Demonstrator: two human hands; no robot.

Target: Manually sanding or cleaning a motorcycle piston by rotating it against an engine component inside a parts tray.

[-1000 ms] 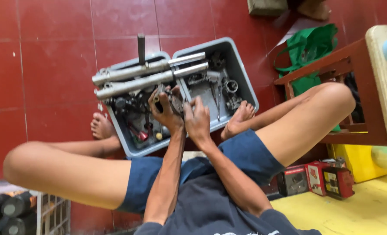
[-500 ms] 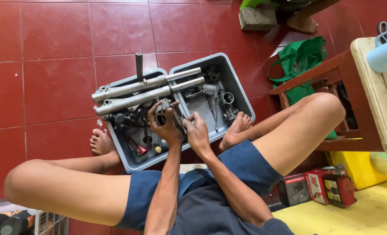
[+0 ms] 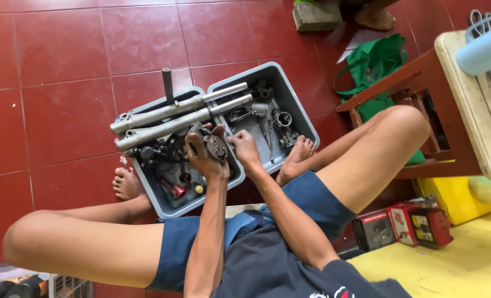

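Red floor tiles (image 3: 63, 55) carry two grey plastic trays (image 3: 298, 113) set side by side between the seated person's feet. Left hand (image 3: 201, 157) grasps a round metal engine part (image 3: 217, 147) over the seam of the trays. Right hand (image 3: 244, 148) touches the same part from the other side, fingers curled on it. Two fork tubes (image 3: 174, 118) lie across the trays just beyond both hands. Small metal parts (image 3: 281, 118) lie beyond the right hand.

Grey trays (image 3: 302, 113); silver fork tubes (image 3: 168, 113); red floor tiles (image 3: 63, 66); green bag (image 3: 375, 63); blue shorts (image 3: 317, 198).
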